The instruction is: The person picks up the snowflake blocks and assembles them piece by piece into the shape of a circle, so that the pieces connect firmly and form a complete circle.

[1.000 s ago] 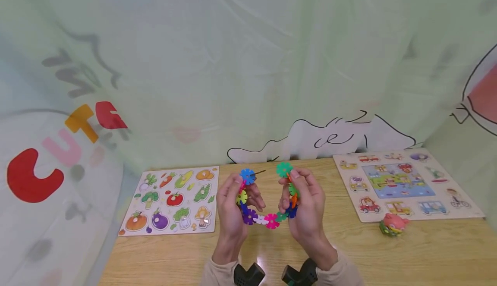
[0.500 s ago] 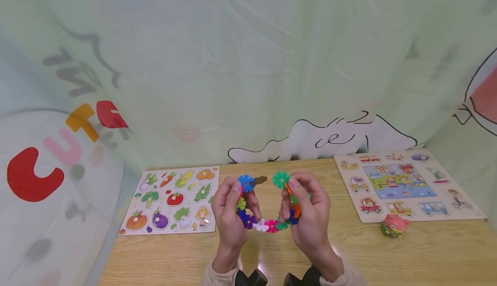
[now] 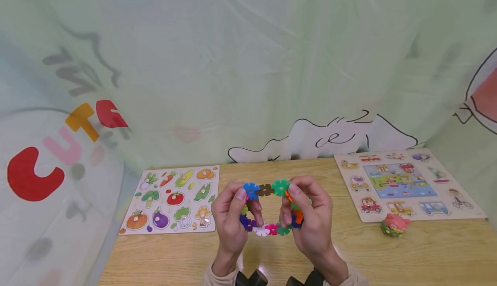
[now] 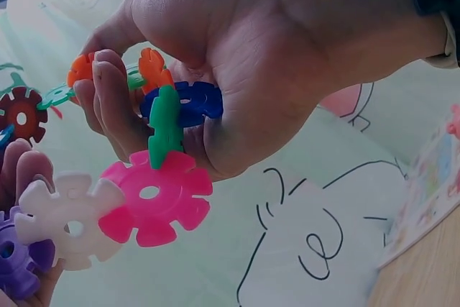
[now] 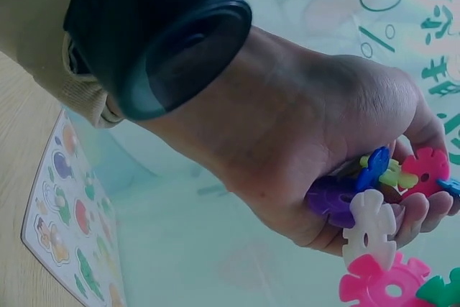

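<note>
A chain of flower-shaped plastic snap discs is bent into a ring between both hands, held above the table. My left hand (image 3: 230, 217) pinches its left side, thumb on the blue disc (image 3: 251, 190). My right hand (image 3: 315, 217) grips the opposite side, thumb by an orange disc and the green disc (image 3: 280, 187). At the top, the brown disc (image 3: 265, 190) spans from blue to green, its edge right at the green one. White (image 4: 70, 221) and pink (image 4: 158, 199) discs form the bottom. Curled fingers partly hide the side discs, including a purple disc (image 5: 330, 199).
On the wooden table (image 3: 174, 260), a vegetable puzzle board (image 3: 128, 230) lies at left. A vehicle puzzle board (image 3: 349, 180) lies at right, with a pink-headed toy figure (image 3: 395, 224) at its front edge. A printed curtain (image 3: 252, 61) hangs behind.
The brown disc has turned from edge-on to nearly flat, and the gap between it and the green disc has closed. The top of the chain has come lower, toward the person.
</note>
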`<action>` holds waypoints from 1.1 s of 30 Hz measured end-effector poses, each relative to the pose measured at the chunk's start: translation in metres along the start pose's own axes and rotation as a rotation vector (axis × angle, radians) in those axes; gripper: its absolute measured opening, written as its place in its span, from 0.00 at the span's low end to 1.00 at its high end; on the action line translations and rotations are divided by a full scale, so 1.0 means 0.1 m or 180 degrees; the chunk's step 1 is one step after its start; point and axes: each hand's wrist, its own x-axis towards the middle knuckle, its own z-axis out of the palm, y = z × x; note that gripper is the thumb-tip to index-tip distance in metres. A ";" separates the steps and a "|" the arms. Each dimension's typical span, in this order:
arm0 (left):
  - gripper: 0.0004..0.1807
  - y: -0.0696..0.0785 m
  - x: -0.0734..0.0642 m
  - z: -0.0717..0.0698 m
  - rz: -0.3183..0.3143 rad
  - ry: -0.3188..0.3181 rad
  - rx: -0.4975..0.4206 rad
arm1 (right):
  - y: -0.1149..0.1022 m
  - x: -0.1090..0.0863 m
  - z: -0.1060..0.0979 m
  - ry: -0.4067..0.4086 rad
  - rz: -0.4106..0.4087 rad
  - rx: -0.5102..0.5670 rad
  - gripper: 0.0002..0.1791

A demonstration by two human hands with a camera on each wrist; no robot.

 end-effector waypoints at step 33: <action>0.18 -0.14 -0.07 0.02 -0.1187 0.0537 0.0440 | -0.01 0.05 -0.01 0.0654 0.1054 -0.0932 0.09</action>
